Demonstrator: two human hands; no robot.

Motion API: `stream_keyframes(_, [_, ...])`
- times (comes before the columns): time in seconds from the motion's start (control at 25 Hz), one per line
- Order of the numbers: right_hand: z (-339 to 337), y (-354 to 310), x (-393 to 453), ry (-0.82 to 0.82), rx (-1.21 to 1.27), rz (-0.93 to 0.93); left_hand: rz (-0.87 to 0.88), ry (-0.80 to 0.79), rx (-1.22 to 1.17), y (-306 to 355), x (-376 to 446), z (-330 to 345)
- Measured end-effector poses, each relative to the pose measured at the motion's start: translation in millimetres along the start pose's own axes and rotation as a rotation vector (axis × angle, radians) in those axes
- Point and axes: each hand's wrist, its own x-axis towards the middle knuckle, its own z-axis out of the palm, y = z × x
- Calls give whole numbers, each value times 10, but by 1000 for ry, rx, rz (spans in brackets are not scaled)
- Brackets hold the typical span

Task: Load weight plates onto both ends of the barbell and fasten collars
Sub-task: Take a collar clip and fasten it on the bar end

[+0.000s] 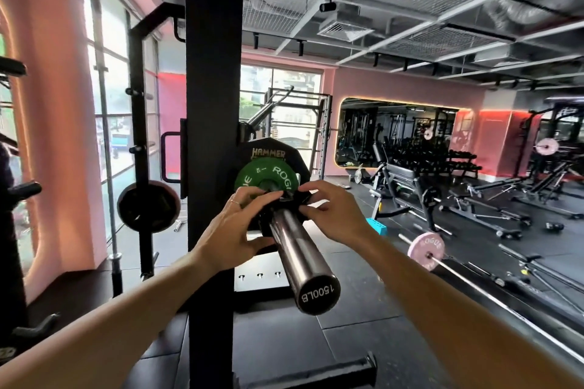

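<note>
Jutting toward the camera past the matte black square steel rack upright (211, 123): the smooth polished chrome barbell sleeve (297, 246), round end cap marked 1500LB, long bare stretch of metal lying between cap and collar. Sitting against the small green round rubber plate (267, 174) lettered ROGUE, itself flush against the larger black many-sided Hammer plate (286, 157): the black plastic clamp collar (286, 210), ringing the sleeve. Curling around the collar's left rim: left hand (234, 230), thumb below, fingers over the top, thin ring on one finger. Pinching the collar's right side with bent fingertips: right hand (333, 213). Crowding the left hand: the upright's edge. Opening to the right: dark textured rubber floor tiles (373, 338), with a pale pink round plate on a second steel bar (426, 250) lying low, well apart.
</note>
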Motion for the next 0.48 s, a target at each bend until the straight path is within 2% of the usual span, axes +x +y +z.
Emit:
stream_keyframes(0.16, [182,183,321,-33,-32,62,-72,52,92,-363,238,139])
stream_keyframes(0.32, [279,309,569,-61,-29,53,-66,50,194,-589,417,224])
stream_keyframes(0.48, [256,332,778,-148,-39,28,-176,61,263,-677,511,272])
